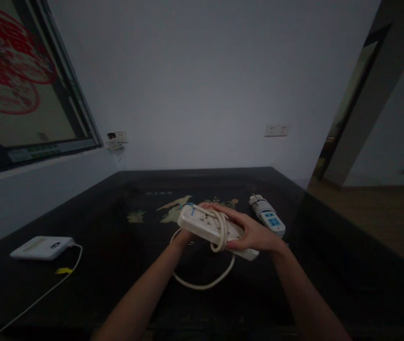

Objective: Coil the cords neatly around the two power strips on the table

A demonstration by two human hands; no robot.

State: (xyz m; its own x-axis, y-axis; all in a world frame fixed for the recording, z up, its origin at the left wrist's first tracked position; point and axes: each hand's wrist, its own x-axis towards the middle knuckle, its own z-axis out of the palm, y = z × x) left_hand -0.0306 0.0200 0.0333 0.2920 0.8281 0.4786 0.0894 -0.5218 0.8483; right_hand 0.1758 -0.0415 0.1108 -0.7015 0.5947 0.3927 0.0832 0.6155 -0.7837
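A white power strip is tilted above the black tabletop, with its left end higher than its right. Its off-white cord is looped around the middle, and a slack length curves below it. My right hand is closed around the right part of the strip, thumb on the near side and fingers over the far side. Behind and under the left part, my left hand bears against the strip, its fingers mostly hidden. Right of my hands lies a second power strip with blue sockets and its cord wrapped around one end.
On the left of the black table lies a white box-shaped device, its white cable running off the near edge with a yellow tag. Wall sockets are on the wall behind; a window is at left.
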